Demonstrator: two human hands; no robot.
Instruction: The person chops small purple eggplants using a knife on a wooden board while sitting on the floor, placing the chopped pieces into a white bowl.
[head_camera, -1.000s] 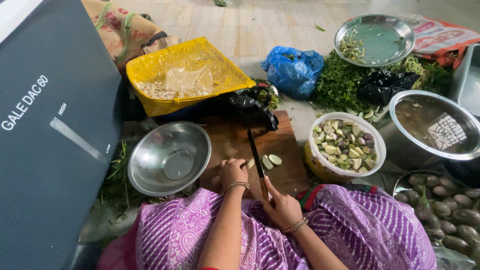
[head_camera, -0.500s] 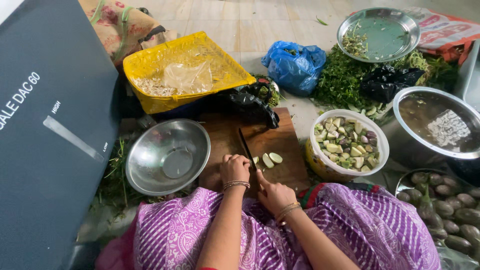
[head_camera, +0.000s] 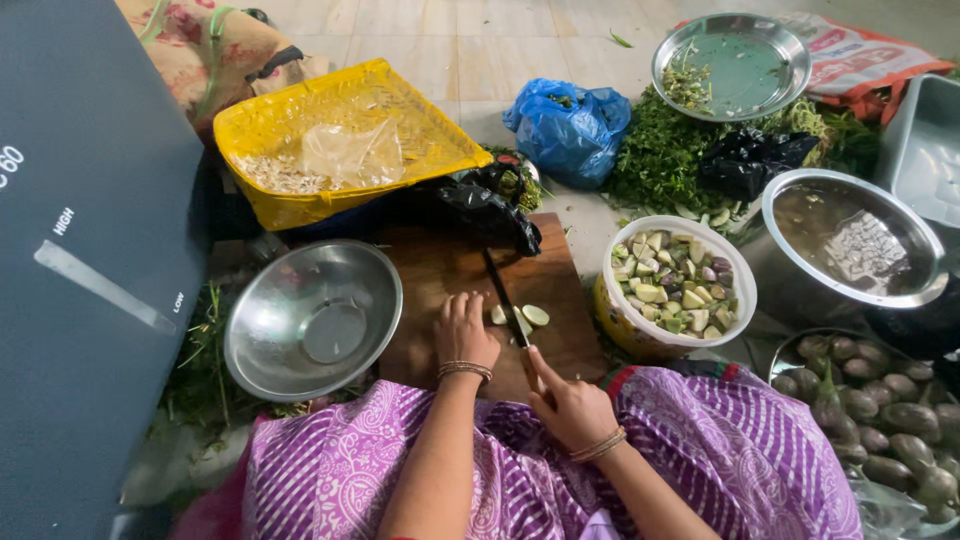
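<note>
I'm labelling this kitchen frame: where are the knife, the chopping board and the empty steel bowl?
knife (head_camera: 503, 292), head view, on the dark blade.
chopping board (head_camera: 440, 270), head view, bare wood.
empty steel bowl (head_camera: 290, 300), head view, inner wall.

Matt wooden cutting board (head_camera: 440, 275), glossy steel bowl (head_camera: 312, 318), shiny blue plastic bag (head_camera: 568, 127)

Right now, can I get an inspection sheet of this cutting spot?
Surface: wooden cutting board on a tiled floor.
Job's things: knife, pale vegetable slices beside the blade.
Clutter: empty steel bowl, white bowl of cut pieces, yellow tray, blue bag, greens, whole small eggplants.
Hands: left hand pressing on the board; right hand gripping the knife handle.
Cables: nothing seen.
Surroundings: grey appliance panel at left.
</note>
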